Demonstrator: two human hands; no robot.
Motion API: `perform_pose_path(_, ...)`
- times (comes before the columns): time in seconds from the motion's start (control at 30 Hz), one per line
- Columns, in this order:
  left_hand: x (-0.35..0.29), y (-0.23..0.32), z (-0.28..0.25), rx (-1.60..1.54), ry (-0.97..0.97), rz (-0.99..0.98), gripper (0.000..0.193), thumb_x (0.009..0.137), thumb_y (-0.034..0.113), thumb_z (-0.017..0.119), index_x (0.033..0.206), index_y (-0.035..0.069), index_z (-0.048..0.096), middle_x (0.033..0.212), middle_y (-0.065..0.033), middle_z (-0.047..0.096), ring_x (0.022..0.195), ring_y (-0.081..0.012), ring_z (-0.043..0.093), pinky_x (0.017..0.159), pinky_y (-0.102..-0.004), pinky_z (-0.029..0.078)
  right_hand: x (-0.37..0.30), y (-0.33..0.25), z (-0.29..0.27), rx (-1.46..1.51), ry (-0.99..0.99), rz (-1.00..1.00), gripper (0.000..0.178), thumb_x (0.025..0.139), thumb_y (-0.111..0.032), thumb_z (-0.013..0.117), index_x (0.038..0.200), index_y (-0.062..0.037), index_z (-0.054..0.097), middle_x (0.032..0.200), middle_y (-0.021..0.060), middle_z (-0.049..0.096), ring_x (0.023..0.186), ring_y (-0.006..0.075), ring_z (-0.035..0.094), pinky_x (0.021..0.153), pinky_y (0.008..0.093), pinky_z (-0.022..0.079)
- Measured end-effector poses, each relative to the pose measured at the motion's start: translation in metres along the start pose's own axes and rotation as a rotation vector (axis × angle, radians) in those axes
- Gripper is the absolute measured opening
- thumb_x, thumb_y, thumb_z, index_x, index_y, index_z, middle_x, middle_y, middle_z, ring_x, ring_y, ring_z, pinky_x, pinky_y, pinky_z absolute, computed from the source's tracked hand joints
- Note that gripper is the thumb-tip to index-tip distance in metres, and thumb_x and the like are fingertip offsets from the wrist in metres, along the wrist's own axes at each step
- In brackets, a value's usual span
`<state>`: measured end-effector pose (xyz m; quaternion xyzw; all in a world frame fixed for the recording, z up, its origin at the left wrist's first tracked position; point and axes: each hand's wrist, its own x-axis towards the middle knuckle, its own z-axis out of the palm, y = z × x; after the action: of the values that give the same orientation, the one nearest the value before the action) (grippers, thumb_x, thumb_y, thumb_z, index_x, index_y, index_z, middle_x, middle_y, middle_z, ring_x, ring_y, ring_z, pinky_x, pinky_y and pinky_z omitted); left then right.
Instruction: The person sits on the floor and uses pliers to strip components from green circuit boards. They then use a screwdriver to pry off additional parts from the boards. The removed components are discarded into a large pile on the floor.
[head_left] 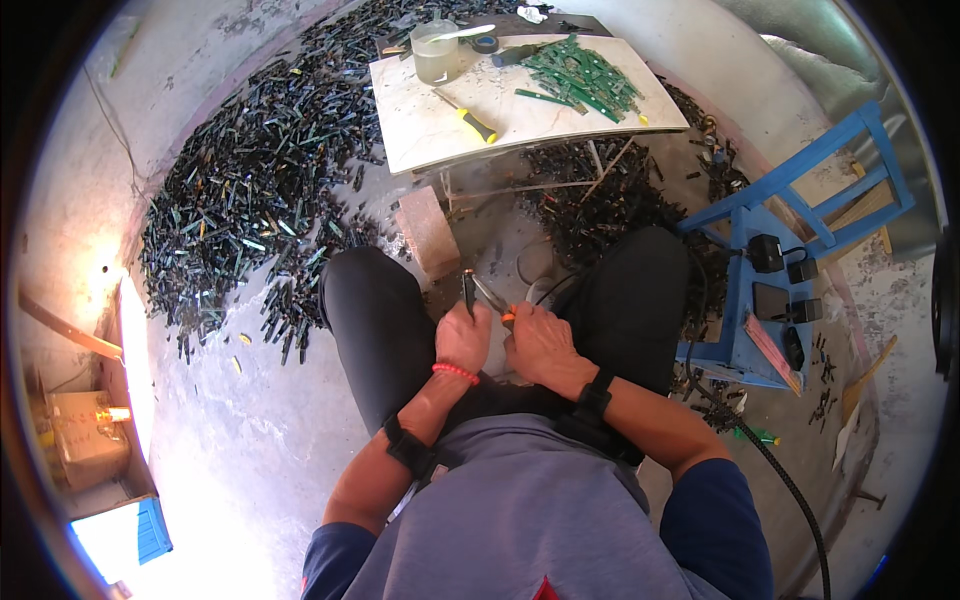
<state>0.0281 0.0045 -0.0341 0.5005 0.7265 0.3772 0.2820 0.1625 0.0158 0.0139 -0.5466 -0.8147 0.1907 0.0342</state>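
Between my knees, my left hand (pixel 463 340) is closed around a narrow dark strip (pixel 468 292) that stands up out of the fist. My right hand (pixel 545 345) grips a pair of pliers (pixel 490 293) with orange on the handle. The metal jaws slant up to the left and end at or very near the strip's top; whether they touch it is too small to tell. A red bead bracelet circles my left wrist, and both wrists carry black bands.
Ahead stands a low table (pixel 410 130) with a screwdriver (pixel 470 120), a jug of cloudy liquid (pixel 436 60) and green circuit-board strips (pixel 585 75). Dark strips (pixel 250 190) pile up at left. A brick-like block (pixel 428 232) sits nearby. A blue chair (pixel 735 345) holding adapters is at right; a cable (pixel 790 480) trails behind.
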Motion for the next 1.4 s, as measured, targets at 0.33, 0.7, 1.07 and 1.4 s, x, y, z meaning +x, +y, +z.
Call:
perform_pose_path(0.33,0.001,0.001,0.003,0.09,0.004,0.049,0.032,0.086,0.023,0.048,0.071,-0.004,0.054,0.066,-0.0281,0.055,0.065,-0.0454,0.056,0.057,-0.0496,0.044,0.0,-0.005,-0.007,0.095,-0.1,0.049,0.029,0.075,-0.018,0.059,0.09,0.0047,0.049,0.075,0.0235,0.06,0.071,0.0363,0.062,0.063,0.0442,0.049)
perform_pose_path(0.7,0.005,-0.005,0.006,0.078,-0.021,0.043,0.03,0.086,0.022,0.048,0.072,-0.004,0.054,0.067,-0.0283,0.054,0.067,-0.0455,0.056,0.059,-0.0497,0.043,0.002,0.004,-0.013,0.252,-0.237,0.114,0.033,0.077,-0.024,0.053,0.093,0.0054,0.05,0.08,0.0252,0.061,0.078,0.0407,0.06,0.072,0.0484,0.046)
perform_pose_path(1.07,0.004,-0.001,-0.003,-0.106,-0.114,-0.021,0.031,0.084,0.021,0.049,0.071,-0.006,0.055,0.069,-0.0302,0.054,0.071,-0.0465,0.055,0.059,-0.0501,0.043,0.003,0.01,-0.009,0.309,-0.316,0.107,0.033,0.077,-0.026,0.051,0.091,0.0044,0.053,0.081,0.0255,0.061,0.08,0.042,0.059,0.072,0.0486,0.045)
perform_pose_path(1.4,0.001,-0.014,0.009,0.059,-0.02,0.05,0.031,0.085,0.022,0.05,0.07,-0.004,0.054,0.066,-0.0276,0.054,0.067,-0.0447,0.056,0.058,-0.049,0.044,0.002,0.002,-0.004,0.182,-0.235,0.104,0.03,0.076,-0.022,0.053,0.089,0.0052,0.052,0.077,0.0248,0.061,0.075,0.0403,0.061,0.068,0.0482,0.047)
